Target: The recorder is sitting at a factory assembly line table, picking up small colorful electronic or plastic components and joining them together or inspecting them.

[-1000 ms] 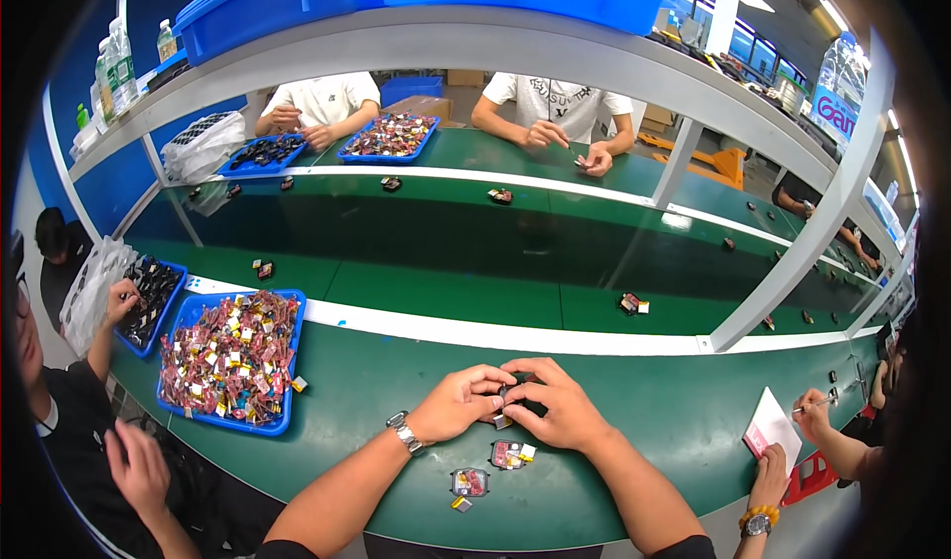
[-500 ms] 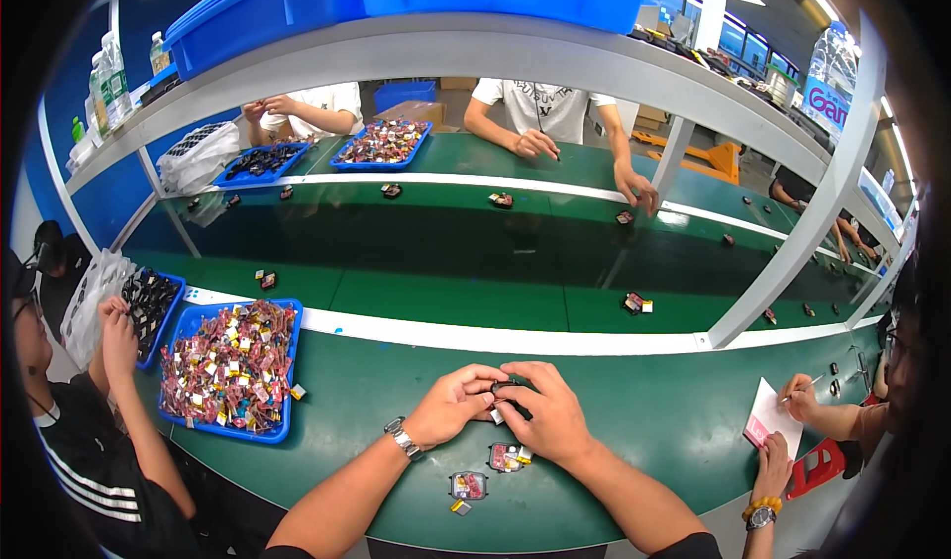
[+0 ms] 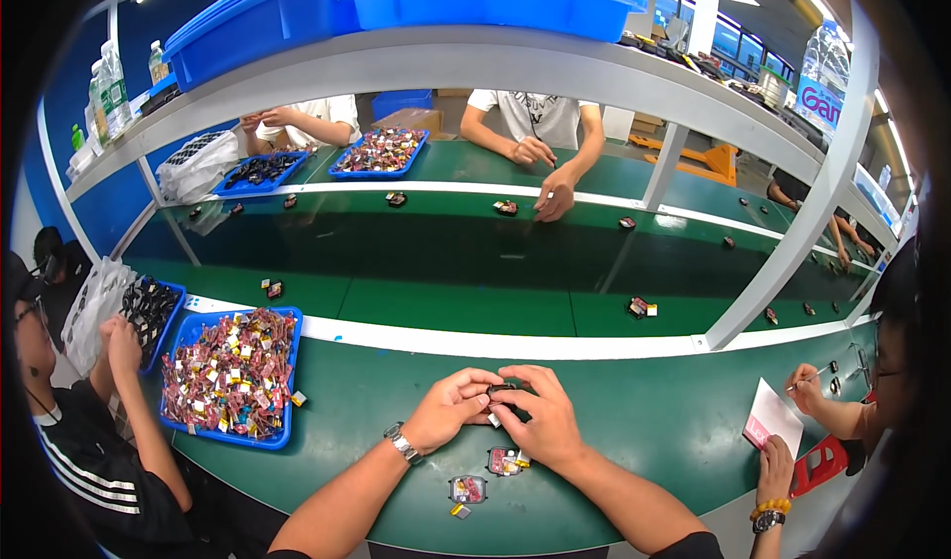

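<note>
Both my hands meet over the green bench, fingers curled round a small black casing. My left hand pinches its left side, and my right hand grips the other. Much of the casing is hidden behind the fingers. A small silver battery shows just below it, between the hands. On the bench nearer me lie two open black casings with red circuit boards: one casing close under my right hand, the other casing lower left. A loose silver-and-yellow battery lies beside the lower one.
A blue tray heaped with circuit boards and batteries stands left. Beyond a white rail, a green conveyor carries scattered casings. A shelf with blue bins spans overhead. Co-workers sit left, right and opposite; one writes on a paper pad.
The opposite co-worker's outstretched hand has swung left over the conveyor, toward a casing there. My hands stay almost in place round the casing.
</note>
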Action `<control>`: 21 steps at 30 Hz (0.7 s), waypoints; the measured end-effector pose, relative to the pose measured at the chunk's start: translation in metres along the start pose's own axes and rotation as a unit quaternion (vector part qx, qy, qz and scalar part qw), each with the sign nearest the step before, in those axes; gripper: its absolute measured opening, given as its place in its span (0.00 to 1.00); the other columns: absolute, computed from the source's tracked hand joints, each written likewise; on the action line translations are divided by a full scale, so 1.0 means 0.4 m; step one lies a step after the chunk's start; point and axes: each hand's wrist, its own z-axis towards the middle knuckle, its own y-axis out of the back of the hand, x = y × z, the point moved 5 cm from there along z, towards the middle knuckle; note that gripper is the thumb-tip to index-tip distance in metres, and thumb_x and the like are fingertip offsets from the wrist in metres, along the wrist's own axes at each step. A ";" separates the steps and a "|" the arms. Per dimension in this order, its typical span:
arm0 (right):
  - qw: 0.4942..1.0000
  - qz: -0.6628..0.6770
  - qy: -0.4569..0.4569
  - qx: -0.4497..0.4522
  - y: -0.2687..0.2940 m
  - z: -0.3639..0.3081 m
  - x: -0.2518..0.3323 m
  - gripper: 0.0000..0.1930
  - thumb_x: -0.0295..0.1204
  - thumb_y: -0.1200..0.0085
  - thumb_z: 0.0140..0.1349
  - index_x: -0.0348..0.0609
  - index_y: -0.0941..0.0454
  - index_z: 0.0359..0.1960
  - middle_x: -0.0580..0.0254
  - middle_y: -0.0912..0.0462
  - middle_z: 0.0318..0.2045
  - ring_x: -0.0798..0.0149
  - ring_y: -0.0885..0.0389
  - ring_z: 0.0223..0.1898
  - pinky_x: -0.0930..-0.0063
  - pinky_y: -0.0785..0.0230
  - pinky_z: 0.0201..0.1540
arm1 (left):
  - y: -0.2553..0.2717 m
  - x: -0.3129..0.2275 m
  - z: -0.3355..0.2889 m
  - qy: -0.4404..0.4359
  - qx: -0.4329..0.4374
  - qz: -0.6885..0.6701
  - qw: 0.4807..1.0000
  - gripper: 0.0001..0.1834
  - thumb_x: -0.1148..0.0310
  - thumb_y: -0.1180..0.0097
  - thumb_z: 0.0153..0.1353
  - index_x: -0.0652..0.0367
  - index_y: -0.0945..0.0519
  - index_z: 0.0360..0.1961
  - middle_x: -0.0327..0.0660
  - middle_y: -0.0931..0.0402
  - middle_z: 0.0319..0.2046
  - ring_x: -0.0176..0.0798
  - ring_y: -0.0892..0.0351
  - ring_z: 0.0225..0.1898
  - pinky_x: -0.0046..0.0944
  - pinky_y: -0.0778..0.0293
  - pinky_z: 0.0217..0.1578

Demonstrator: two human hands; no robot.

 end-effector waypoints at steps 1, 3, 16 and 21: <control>1.000 0.001 0.000 -0.002 0.000 -0.001 -0.001 0.09 0.23 0.34 0.50 0.43 0.15 0.35 0.59 0.19 0.48 0.54 0.22 0.51 0.64 0.26 0.51 | 0.000 0.001 0.000 0.005 0.001 0.003 1.000 0.16 0.77 0.54 0.71 0.61 0.30 0.59 0.42 0.23 0.52 0.32 0.22 0.51 0.33 0.21 0.49; 1.000 -0.006 -0.005 -0.003 0.000 -0.001 0.003 0.09 0.23 0.34 0.50 0.43 0.15 0.35 0.59 0.19 0.48 0.54 0.22 0.51 0.64 0.26 0.51 | -0.001 0.000 0.000 0.007 0.000 0.005 1.000 0.16 0.77 0.54 0.71 0.61 0.30 0.59 0.42 0.23 0.52 0.31 0.22 0.51 0.33 0.21 0.49; 1.000 -0.004 -0.012 -0.009 -0.002 -0.003 -0.001 0.09 0.23 0.34 0.50 0.43 0.15 0.35 0.60 0.19 0.47 0.56 0.22 0.50 0.65 0.25 0.50 | -0.011 -0.003 -0.003 -0.023 -0.045 0.044 0.998 0.15 0.77 0.53 0.70 0.61 0.28 0.56 0.41 0.21 0.49 0.30 0.20 0.48 0.31 0.19 0.46; 1.000 -0.001 -0.021 -0.016 -0.005 -0.006 -0.003 0.09 0.23 0.34 0.51 0.43 0.15 0.35 0.60 0.19 0.47 0.56 0.22 0.50 0.65 0.25 0.50 | 0.001 0.005 0.002 -0.011 -0.028 0.020 0.999 0.15 0.77 0.53 0.70 0.61 0.29 0.57 0.41 0.21 0.50 0.31 0.20 0.48 0.31 0.19 0.47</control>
